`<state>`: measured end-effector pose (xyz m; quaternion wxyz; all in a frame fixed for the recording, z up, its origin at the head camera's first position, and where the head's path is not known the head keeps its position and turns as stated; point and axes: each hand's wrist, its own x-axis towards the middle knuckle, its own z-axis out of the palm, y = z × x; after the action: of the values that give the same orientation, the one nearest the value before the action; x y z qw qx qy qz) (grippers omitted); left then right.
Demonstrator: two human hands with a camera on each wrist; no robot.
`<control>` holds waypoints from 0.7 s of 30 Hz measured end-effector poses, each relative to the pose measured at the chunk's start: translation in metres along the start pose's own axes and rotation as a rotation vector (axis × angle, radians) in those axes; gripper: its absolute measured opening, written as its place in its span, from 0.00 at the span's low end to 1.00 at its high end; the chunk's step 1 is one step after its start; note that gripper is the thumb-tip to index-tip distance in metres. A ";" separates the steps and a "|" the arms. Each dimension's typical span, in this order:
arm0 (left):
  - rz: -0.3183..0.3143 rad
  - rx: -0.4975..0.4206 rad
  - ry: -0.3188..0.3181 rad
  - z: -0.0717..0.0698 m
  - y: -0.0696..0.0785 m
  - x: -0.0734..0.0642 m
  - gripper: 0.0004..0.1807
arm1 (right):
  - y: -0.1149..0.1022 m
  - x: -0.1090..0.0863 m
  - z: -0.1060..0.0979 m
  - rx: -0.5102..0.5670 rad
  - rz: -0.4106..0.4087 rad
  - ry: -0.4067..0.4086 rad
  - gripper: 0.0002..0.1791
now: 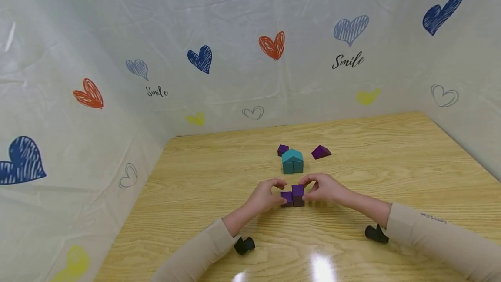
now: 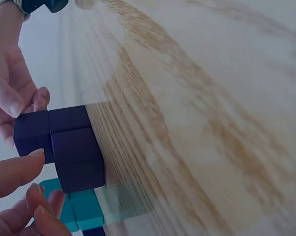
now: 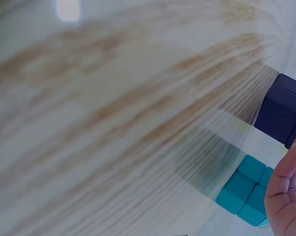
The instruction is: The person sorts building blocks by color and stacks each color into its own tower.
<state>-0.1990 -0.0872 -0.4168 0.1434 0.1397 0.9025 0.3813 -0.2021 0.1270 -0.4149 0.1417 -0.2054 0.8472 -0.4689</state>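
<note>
Two purple cubes stand one on the other as a small stack (image 1: 298, 196), with a single purple cube (image 1: 287, 198) against its left side. My right hand (image 1: 325, 188) pinches the upper cube (image 2: 32, 132) of the stack between thumb and fingers. On the other side my left hand (image 1: 266, 196) is by the single cube, thumb and fingers apart with a gap between them. Its thumb (image 2: 20, 172) overlaps the cubes in the left wrist view; whether it touches them I cannot tell. The right wrist view shows only part of the purple blocks (image 3: 280, 108).
Just behind stands a teal house shape (image 1: 292, 162), a triangular roof over two blocks. Behind it to the left sits a purple cube (image 1: 282, 149); a purple triangular prism (image 1: 321, 152) lies to the right. A white sheet with printed hearts (image 1: 235, 86) surrounds the wooden table (image 1: 211, 164).
</note>
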 end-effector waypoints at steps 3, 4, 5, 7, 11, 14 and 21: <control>0.007 -0.011 0.008 -0.001 -0.002 0.000 0.22 | 0.000 0.000 0.000 -0.005 -0.002 -0.002 0.21; 0.007 -0.014 0.012 -0.002 -0.003 0.001 0.22 | 0.000 0.000 0.000 -0.007 -0.005 -0.003 0.21; 0.007 -0.018 0.015 -0.002 -0.003 0.001 0.22 | 0.000 0.000 0.000 -0.008 -0.006 -0.005 0.21; 0.000 -0.029 0.018 -0.003 -0.003 0.001 0.22 | 0.000 0.000 0.000 -0.005 -0.004 -0.007 0.21; 0.001 -0.032 0.023 -0.005 -0.003 0.001 0.22 | -0.001 -0.001 -0.001 0.001 -0.001 -0.008 0.22; 0.013 -0.033 0.038 -0.008 -0.003 0.001 0.22 | 0.000 -0.001 -0.001 0.002 0.002 -0.007 0.21; 0.020 -0.138 0.090 -0.013 -0.009 0.008 0.22 | 0.000 0.000 0.000 0.000 -0.002 -0.007 0.21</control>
<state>-0.2123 -0.0989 -0.4154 0.1082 0.1211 0.8782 0.4498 -0.2022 0.1266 -0.4151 0.1442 -0.2079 0.8464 -0.4686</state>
